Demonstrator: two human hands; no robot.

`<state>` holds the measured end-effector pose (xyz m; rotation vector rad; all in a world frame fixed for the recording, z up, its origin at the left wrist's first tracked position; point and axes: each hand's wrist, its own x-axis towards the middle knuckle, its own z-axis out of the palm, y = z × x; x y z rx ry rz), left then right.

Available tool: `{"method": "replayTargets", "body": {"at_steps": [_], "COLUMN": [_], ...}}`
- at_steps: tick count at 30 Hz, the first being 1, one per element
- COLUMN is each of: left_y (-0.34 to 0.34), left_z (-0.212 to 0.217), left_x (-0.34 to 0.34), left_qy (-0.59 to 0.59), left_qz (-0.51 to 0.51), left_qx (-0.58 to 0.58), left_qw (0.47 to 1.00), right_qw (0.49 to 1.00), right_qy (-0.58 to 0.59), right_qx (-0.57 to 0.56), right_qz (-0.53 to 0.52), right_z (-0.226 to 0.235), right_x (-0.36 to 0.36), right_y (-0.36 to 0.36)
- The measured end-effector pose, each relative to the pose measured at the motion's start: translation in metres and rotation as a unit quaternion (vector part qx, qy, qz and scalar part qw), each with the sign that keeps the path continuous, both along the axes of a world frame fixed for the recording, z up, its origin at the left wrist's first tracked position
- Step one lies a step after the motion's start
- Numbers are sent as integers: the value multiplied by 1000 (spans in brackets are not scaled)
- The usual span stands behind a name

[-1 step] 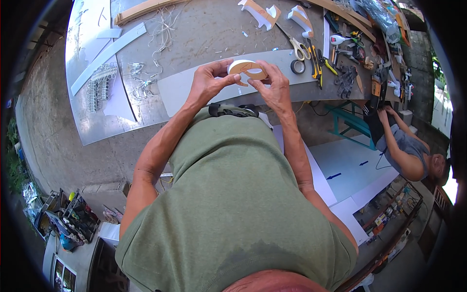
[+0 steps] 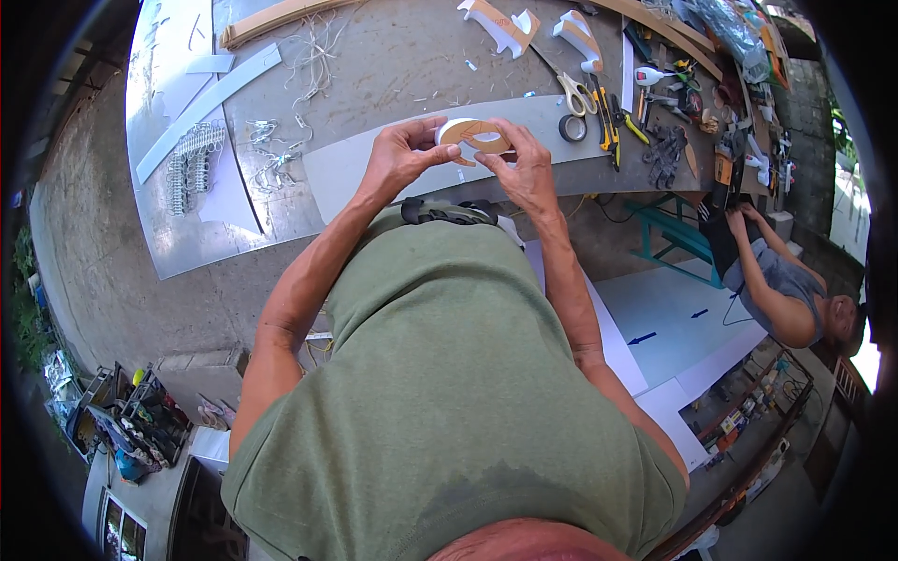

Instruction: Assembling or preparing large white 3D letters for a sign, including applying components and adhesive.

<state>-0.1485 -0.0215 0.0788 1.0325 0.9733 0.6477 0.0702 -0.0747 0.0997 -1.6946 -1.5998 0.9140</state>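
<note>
Over a grey tabletop (image 2: 402, 61), left grip (image 2: 402, 159) and right grip (image 2: 526, 170) clamp a tan-faced, white-edged, seemingly ring-like piece (image 2: 465, 136).

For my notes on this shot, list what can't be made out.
All in the head view:
Underside of the curved piece: turned away; the left hand and right hand cover parts of its rim.
Right end of the brown strips at upper left: cut off by the top edge.
Count of the wire pieces: too small, overlapping.
Whether the co-worker's hands hold anything: too small.
</note>
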Motion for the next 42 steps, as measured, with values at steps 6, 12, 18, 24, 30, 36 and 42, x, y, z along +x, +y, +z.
{"method": "replayTargets", "body": {"at_steps": [6, 12, 18, 24, 30, 36, 42], "left_y": [-4, -8, -11, -4, -7, -5, -10], "left_z": [-71, -81, -58, -54, -70, -69, -77], "left_x": [-14, -15, -15, -1, 10, 15, 17], "left_qy": [13, 266, 305, 321, 318, 343, 349], "left_qz": [-12, -51, -94, -266, -262, -270, -209], "left_qx": [-78, 87, 424, 426, 468, 458, 488], "left_qw": [997, 959, 848, 803, 782, 774, 772], "right_qw": [995, 997, 996, 995, 970, 977, 998], "right_qy": [-6, -43, -59, -61, -94, -118, -30], "right_qx": [-95, -39, -11, 39, 102, 169, 41], "right_qz": [7, -54, -63, 76, 200, 59, -43], "right_z": [-50, -74, -75, -89, -95, -96, -70], "right_x": [13, 41, 42, 21, -22, -36, -15], "right_y": [4, 21, 50, 89, 143, 144, 49]}}
